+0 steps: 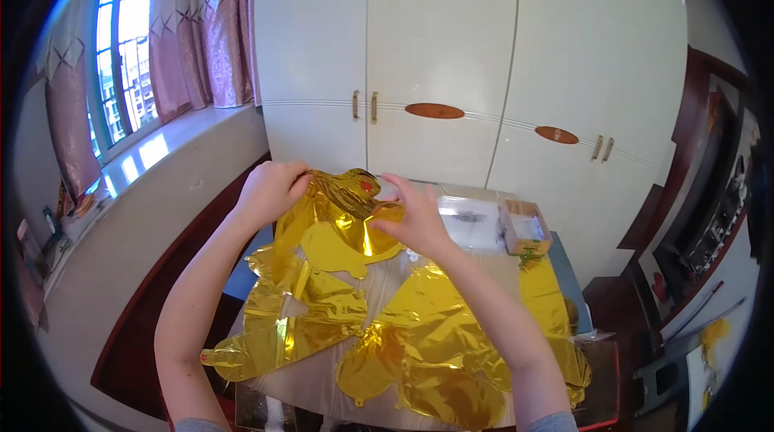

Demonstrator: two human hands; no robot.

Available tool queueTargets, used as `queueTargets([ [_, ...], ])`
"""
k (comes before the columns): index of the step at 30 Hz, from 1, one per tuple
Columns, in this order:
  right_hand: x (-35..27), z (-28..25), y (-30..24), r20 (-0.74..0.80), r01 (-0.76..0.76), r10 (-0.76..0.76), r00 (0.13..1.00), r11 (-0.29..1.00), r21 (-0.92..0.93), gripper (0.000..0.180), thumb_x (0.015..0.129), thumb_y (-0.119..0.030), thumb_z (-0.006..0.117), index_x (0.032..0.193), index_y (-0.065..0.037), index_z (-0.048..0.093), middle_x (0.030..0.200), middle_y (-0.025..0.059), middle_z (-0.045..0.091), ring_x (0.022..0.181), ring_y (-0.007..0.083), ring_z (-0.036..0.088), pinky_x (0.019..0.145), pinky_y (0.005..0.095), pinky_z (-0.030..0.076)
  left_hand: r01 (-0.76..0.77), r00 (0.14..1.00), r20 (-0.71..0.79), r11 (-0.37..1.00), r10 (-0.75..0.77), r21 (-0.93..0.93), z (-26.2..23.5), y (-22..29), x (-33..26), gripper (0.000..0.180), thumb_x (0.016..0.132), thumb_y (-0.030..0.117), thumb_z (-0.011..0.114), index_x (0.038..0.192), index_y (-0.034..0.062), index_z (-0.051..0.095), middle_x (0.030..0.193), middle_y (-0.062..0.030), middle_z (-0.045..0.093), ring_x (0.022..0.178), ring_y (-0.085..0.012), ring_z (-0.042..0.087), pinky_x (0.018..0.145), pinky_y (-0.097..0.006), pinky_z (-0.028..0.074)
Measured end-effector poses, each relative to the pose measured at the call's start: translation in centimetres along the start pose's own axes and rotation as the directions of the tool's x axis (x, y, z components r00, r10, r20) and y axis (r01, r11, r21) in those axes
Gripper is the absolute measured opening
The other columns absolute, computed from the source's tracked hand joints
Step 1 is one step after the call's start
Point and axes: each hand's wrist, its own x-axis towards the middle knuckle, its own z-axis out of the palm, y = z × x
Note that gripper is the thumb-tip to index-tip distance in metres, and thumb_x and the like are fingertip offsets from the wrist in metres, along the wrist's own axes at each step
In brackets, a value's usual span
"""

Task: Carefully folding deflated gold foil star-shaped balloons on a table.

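A flat, shiny gold foil balloon (pixel 343 226) with a small red patch is lifted above the table in front of me. My left hand (pixel 278 188) is closed, pinching its upper left edge between thumb and fingers. At its right side my right hand (pixel 419 218) grips it, with the index finger by the top edge and the thumb lower down against the foil. Beneath both arms, more flattened gold foil balloons (pixel 447 327) lie spread and overlapping, crinkled in places. One narrow foil end (pixel 230 358) with a red mark points toward the left table edge.
The table (pixel 286 379) has a clear plastic cover. At its far right stand an open box (pixel 528 229) and a white plastic-wrapped packet (pixel 469 224). Behind it rises a white wardrobe (pixel 439 37). On the right is a grey stool (pixel 673 384); a windowsill (pixel 189 141) runs along the left.
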Motion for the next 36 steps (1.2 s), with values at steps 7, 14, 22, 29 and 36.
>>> queueTargets([
  [7, -1.4, -9.3, -1.2, 0.052, -0.034, 0.04, 0.998, 0.994, -0.1, 0.023, 0.082, -0.025, 0.072, 0.092, -0.005, 0.069, 0.079, 0.0124, 0.066, 0.076, 0.027, 0.062, 0.076, 0.0352, 0.048, 0.009, 0.991, 0.132, 0.964, 0.027, -0.266, -0.5, 7.2, 1.3, 0.021, 0.089, 0.022, 0.06, 0.098, 0.0055, 0.068, 0.084, -0.0162, 0.068, 0.077, -0.0308, 0.066, 0.072, -0.038, 0.052],
  [14, -4.3, -15.7, -2.0, 0.025, -0.092, 0.094, 0.995, 0.994, -0.062, 0.018, 0.087, -0.018, 0.067, 0.094, -0.002, 0.07, 0.077, 0.0096, 0.069, 0.066, 0.0168, 0.059, 0.067, 0.0293, 0.048, 0.205, 0.976, 0.208, 0.556, -0.059, -0.806, 6.0, 9.8, -1.8, 0.039, 0.076, 0.013, 0.078, 0.109, -0.001, 0.062, 0.093, -0.0049, 0.068, 0.084, -0.011, 0.061, 0.078, -0.028, 0.049],
  [22, -4.4, -18.4, 0.5, -0.054, 0.082, -0.106, 0.993, 0.938, -0.337, 0.014, 0.083, -0.017, 0.068, 0.087, -0.005, 0.073, 0.073, 0.012, 0.068, 0.065, 0.0266, 0.063, 0.065, 0.0353, 0.05, 0.164, 0.983, 0.171, 0.739, -0.067, -0.653, 10.1, 10.6, 0.5, 0.032, 0.084, 0.029, 0.07, 0.098, -0.0004, 0.068, 0.088, -0.012, 0.071, 0.078, -0.0208, 0.065, 0.072, -0.034, 0.05],
  [29, -6.6, -22.2, -0.2, -0.228, 0.202, -0.374, 0.899, 0.816, -0.542, 0.004, 0.082, -0.017, 0.068, 0.083, -0.013, 0.067, 0.08, 0.0002, 0.066, 0.076, 0.0209, 0.061, 0.095, 0.0401, 0.038, 0.034, 0.999, 0.044, 0.897, -0.016, -0.442, 6.4, 14.7, 3.9, 0.021, 0.087, 0.022, 0.064, 0.102, 0.0076, 0.069, 0.091, -0.0139, 0.068, 0.08, -0.0339, 0.061, 0.075, -0.04, 0.049],
  [36, -21.5, -18.9, -4.8, 0.082, 0.387, -0.533, 0.842, 0.491, -0.781, 0.012, 0.079, -0.014, 0.068, 0.087, -0.02, 0.062, 0.09, -0.0044, 0.065, 0.092, 0.0137, 0.063, 0.103, 0.0476, 0.038, -0.494, 0.869, -0.21, 0.778, 0.448, -0.387, 11.2, 15.7, -6.0, 0.038, 0.074, 0.004, 0.063, 0.11, 0.0161, 0.068, 0.107, -0.0042, 0.068, 0.107, -0.0259, 0.058, 0.086, -0.039, 0.045],
])
